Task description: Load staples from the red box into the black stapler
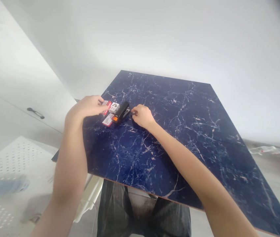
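Note:
On the dark blue marbled table [154, 154], a black stapler [123, 110] with an orange patch lies at a slant. A small white box [114, 107] with printing touches or nearly touches its left side. A red-and-white card [107, 120] lies flat just in front of the box. My left hand [89, 104] has thumb and fingers closed at a second red-and-white card [107, 104], its thumb across the face. To the right of the stapler, my right hand [142, 115] is in a pinch, with something small and dark at the fingertips that I cannot make out.
A white wall stands behind the table, and a white door with a dark handle [35, 113] is at the left. A white perforated chair [18, 158] holds a clear plastic bottle [5, 187]. Clear plastic wrapping [268, 150] lies beyond the table's right edge.

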`<state>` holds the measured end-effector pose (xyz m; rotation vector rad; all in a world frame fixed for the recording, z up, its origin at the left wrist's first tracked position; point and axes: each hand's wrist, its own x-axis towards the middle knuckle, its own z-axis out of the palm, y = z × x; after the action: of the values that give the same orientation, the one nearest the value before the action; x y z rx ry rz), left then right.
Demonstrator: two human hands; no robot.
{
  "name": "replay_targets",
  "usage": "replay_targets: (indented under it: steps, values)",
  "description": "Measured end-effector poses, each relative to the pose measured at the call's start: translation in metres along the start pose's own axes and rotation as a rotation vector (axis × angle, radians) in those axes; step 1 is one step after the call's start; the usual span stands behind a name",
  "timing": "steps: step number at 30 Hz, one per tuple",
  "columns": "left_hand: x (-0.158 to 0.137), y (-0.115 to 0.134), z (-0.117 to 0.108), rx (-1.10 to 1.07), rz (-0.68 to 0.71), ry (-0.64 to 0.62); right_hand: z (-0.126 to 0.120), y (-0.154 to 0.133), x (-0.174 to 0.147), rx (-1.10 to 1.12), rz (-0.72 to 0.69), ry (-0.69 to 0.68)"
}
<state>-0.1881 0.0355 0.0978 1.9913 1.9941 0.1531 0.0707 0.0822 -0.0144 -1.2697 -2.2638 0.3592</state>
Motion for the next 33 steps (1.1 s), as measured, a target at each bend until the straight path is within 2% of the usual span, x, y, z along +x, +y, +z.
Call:
replay_targets:
  steps: [2,3,5,7,10,14,19,21,24,26,30,33]
  values:
    - [-0.013,0.015,-0.002,-0.094,0.095,0.103,-0.004,-0.003,-0.008,0.014,-0.048,-0.03]
    - [-0.018,0.024,-0.002,-0.138,0.17,0.095,-0.006,-0.004,-0.011,0.027,-0.076,-0.045]
    - [-0.025,0.043,0.006,-0.141,0.283,-0.018,-0.012,-0.003,-0.016,0.062,-0.105,-0.06]
    - [-0.026,0.061,0.02,-0.026,0.319,-0.129,-0.019,0.002,-0.02,0.097,-0.069,-0.056]
    - [-0.019,0.081,0.048,0.197,0.342,-0.161,-0.031,0.015,-0.031,0.122,0.042,-0.049]
    - [-0.007,0.085,0.074,0.322,0.377,-0.069,-0.048,0.032,-0.061,0.194,0.078,-0.042]
    - [-0.002,0.079,0.073,0.334,0.294,-0.011,-0.071,0.045,-0.113,0.242,0.09,0.005]
    - [-0.003,0.085,0.073,0.344,0.323,0.05,-0.081,0.047,-0.13,0.212,0.087,0.008]
    - [-0.009,0.106,0.085,0.204,0.518,0.146,-0.092,0.048,-0.149,0.148,0.087,0.008]
    - [-0.018,0.124,0.104,0.073,0.701,0.148,-0.097,0.047,-0.159,0.114,0.082,0.005]
    - [-0.035,0.15,0.15,-0.03,0.983,0.043,-0.101,0.044,-0.171,0.038,-0.011,-0.053]
    - [-0.041,0.155,0.169,-0.003,1.035,-0.063,-0.103,0.044,-0.177,0.007,-0.077,-0.18]
